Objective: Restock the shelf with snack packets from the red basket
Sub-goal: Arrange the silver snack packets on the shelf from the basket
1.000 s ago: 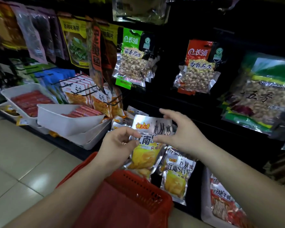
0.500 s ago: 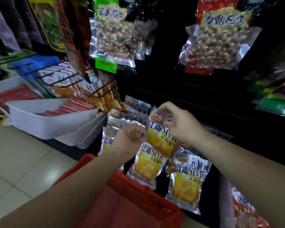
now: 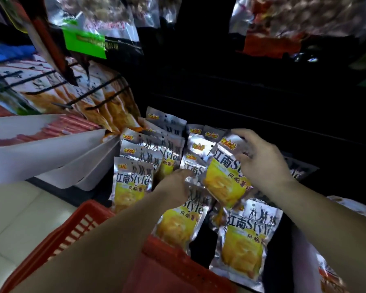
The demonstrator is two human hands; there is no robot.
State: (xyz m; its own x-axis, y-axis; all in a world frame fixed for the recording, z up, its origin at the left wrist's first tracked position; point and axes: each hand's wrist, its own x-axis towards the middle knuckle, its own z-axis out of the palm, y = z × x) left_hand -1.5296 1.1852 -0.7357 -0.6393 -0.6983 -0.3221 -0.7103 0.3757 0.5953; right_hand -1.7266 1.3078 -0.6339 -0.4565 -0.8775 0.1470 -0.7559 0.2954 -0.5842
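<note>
The snack packet point(image 3: 224, 178) is sitting closer to the hanging row point(image 3: 133, 182) than half a second ago. It is at frame centre, long axis near-vertical and slightly tilted. The right hand point(image 3: 262, 163) is gripping its top edge, the left hand point(image 3: 173, 187) is touching its lower-left corner, grip unclear. The label is reading "江南Style". The red basket point(image 3: 72, 233) is waiting lower left.

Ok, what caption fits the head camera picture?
Right hand holds a snack packet among hanging packets, left hand beside it, red basket below.
</note>
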